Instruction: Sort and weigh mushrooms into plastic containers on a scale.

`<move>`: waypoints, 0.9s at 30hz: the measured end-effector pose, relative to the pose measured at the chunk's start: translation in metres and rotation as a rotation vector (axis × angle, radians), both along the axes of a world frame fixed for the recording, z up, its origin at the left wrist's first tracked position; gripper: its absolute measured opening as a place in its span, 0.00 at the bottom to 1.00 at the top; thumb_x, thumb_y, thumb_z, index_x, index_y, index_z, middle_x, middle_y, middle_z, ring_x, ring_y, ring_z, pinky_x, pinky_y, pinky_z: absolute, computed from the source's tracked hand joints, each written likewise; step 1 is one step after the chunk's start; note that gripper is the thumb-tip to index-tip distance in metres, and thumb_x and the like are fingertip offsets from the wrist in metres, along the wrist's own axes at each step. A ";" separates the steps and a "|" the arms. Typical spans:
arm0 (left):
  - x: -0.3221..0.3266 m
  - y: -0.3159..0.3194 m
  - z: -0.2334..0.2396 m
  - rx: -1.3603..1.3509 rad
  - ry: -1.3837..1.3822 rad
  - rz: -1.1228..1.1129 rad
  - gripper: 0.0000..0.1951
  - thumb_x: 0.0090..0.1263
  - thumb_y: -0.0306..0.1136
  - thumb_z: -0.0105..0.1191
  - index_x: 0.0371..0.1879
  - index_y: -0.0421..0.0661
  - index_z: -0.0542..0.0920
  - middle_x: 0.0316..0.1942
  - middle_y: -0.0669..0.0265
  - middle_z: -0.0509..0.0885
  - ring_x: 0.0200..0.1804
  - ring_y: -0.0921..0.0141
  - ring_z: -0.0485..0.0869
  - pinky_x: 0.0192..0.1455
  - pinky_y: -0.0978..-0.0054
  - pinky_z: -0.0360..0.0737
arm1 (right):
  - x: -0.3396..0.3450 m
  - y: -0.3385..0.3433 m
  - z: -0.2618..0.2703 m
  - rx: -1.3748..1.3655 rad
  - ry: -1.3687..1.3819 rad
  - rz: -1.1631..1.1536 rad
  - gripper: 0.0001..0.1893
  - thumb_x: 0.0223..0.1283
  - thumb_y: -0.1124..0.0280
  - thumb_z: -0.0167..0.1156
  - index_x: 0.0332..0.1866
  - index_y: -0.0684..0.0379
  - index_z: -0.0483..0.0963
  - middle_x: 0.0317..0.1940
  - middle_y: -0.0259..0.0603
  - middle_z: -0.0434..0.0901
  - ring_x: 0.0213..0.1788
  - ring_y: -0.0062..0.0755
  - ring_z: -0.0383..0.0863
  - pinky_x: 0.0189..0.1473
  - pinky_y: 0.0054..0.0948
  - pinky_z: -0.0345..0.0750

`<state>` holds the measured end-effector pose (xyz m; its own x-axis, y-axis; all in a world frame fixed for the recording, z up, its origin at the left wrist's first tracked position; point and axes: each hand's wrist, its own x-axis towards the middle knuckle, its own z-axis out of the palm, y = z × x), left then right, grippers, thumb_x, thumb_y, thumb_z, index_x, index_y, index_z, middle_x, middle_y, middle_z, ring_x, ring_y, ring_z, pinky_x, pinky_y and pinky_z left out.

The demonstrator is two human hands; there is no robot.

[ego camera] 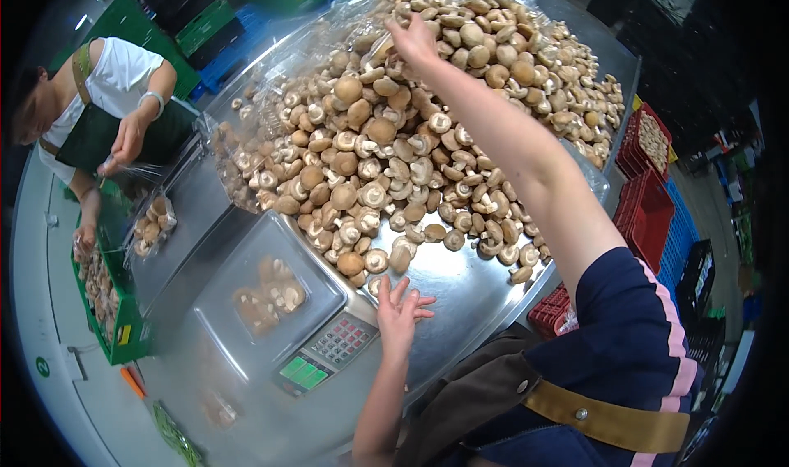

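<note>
A large heap of shiitake mushrooms [382, 131] covers much of the metal table [456, 294]. My right hand [414, 38] reaches into its far part, beside clear plastic film [363, 26]; its fingertips are partly hidden, and whether they grip anything cannot be told. My left hand [404, 313] is held with spread fingers and nothing in it, by the heap's near edge and the keypad [342, 340] of a digital scale. On the scale's pan [216, 319] sits a clear tray of mushrooms [271, 294], seen hazily. Loose mushrooms [434, 232] lie at the heap's near edge.
At the left a co-worker [117, 78] handles clear film above a packed tray of mushrooms [154, 226], beside a green crate [126, 337] of mushrooms. An orange-handled knife [131, 382] and green stalks [175, 433] lie lower left. Red crates [644, 214] stand at the right.
</note>
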<state>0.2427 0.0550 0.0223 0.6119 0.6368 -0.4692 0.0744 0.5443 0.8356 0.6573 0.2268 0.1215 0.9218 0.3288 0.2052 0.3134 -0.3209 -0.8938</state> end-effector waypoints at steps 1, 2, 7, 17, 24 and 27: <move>-0.001 -0.004 -0.003 -0.003 0.012 0.024 0.35 0.74 0.25 0.50 0.74 0.33 0.47 0.66 0.38 0.67 0.43 0.61 0.87 0.33 0.75 0.86 | 0.002 0.005 0.008 -0.095 -0.016 -0.050 0.38 0.59 0.45 0.61 0.67 0.64 0.64 0.59 0.59 0.76 0.62 0.52 0.76 0.63 0.43 0.72; -0.004 -0.008 -0.008 0.006 0.018 -0.003 0.34 0.74 0.25 0.51 0.73 0.34 0.49 0.65 0.40 0.68 0.42 0.61 0.87 0.33 0.75 0.86 | 0.009 0.012 0.011 -0.165 0.080 -0.033 0.38 0.60 0.43 0.59 0.65 0.65 0.68 0.60 0.58 0.76 0.63 0.51 0.76 0.64 0.44 0.72; -0.018 -0.036 -0.025 -0.009 0.063 0.027 0.28 0.74 0.24 0.50 0.70 0.35 0.59 0.60 0.45 0.75 0.42 0.63 0.87 0.34 0.77 0.84 | 0.071 0.040 -0.013 -0.008 0.422 0.185 0.18 0.56 0.61 0.69 0.36 0.68 0.79 0.36 0.51 0.84 0.35 0.42 0.85 0.38 0.52 0.83; -0.051 -0.056 -0.008 -0.042 -0.088 0.208 0.20 0.79 0.33 0.41 0.64 0.34 0.65 0.54 0.46 0.79 0.47 0.56 0.85 0.44 0.66 0.85 | -0.053 -0.110 0.024 -0.044 -0.155 0.778 0.15 0.70 0.58 0.56 0.46 0.59 0.79 0.28 0.34 0.78 0.27 0.19 0.71 0.32 0.23 0.70; -0.105 -0.072 0.004 -0.745 -0.434 0.171 0.48 0.72 0.70 0.30 0.74 0.36 0.45 0.67 0.36 0.63 0.65 0.35 0.69 0.59 0.40 0.77 | -0.175 -0.292 -0.055 -0.274 0.064 1.800 0.09 0.67 0.64 0.58 0.47 0.55 0.78 0.39 0.37 0.79 0.37 0.38 0.83 0.38 0.34 0.79; -0.106 -0.082 -0.015 -1.093 -0.386 0.198 0.44 0.75 0.64 0.34 0.72 0.33 0.47 0.67 0.35 0.60 0.66 0.34 0.66 0.63 0.36 0.72 | -0.188 -0.315 -0.071 -0.354 -0.026 1.843 0.10 0.68 0.64 0.56 0.47 0.56 0.75 0.42 0.39 0.77 0.40 0.43 0.81 0.38 0.37 0.79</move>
<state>0.1363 -0.0274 0.0074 0.7684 0.1104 -0.6304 -0.2479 0.9595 -0.1341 0.4688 -0.0882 0.0502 -0.5937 0.8007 -0.0794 0.4468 0.2460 -0.8601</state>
